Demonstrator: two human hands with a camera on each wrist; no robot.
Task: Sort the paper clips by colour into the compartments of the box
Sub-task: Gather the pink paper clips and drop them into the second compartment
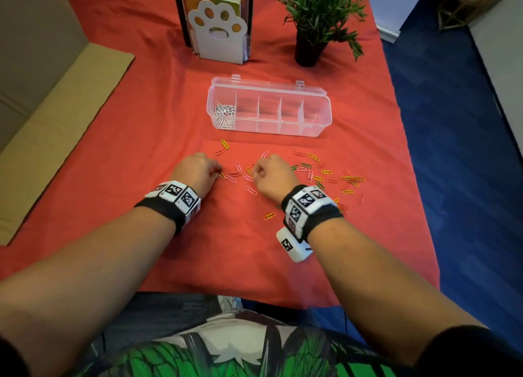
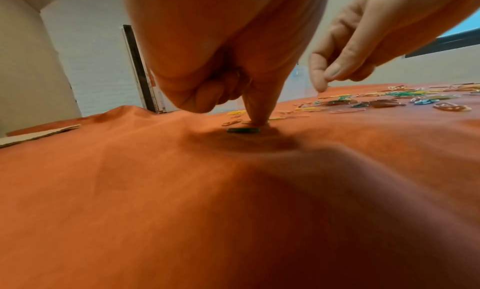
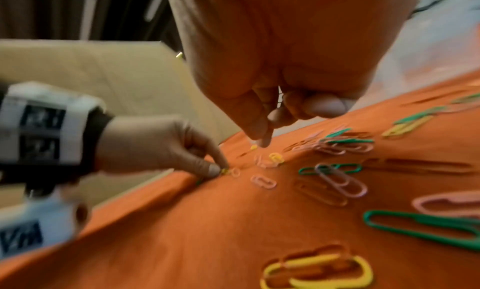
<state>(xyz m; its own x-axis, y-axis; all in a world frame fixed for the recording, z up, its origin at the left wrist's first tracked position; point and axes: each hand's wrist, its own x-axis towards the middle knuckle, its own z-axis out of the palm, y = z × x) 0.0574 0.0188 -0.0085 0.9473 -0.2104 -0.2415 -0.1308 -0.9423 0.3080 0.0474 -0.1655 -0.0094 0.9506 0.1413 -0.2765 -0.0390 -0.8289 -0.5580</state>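
A clear compartment box (image 1: 317, 127) stands open on the red cloth. White clips (image 1: 224, 114) fill its leftmost compartment; the other compartments look empty. Loose yellow, pink, green and red paper clips (image 1: 317, 173) lie scattered in front of it. My left hand (image 1: 219, 174) has its fingers curled, and its fingertips (image 2: 257, 121) come down on the end of a green clip (image 2: 242, 130) that lies flat on the cloth. My right hand (image 1: 256, 173) hovers just above the pink clips (image 3: 263, 181), fingers curled, thumb against forefinger, with nothing visible in it.
At the back stand a white paw-shaped file holder (image 1: 216, 28) and a potted plant (image 1: 311, 45). Cardboard (image 1: 56, 127) lies along the left edge. The cloth's right edge (image 1: 407, 178) drops to blue floor. Bare cloth (image 1: 212, 249) lies between my forearms.
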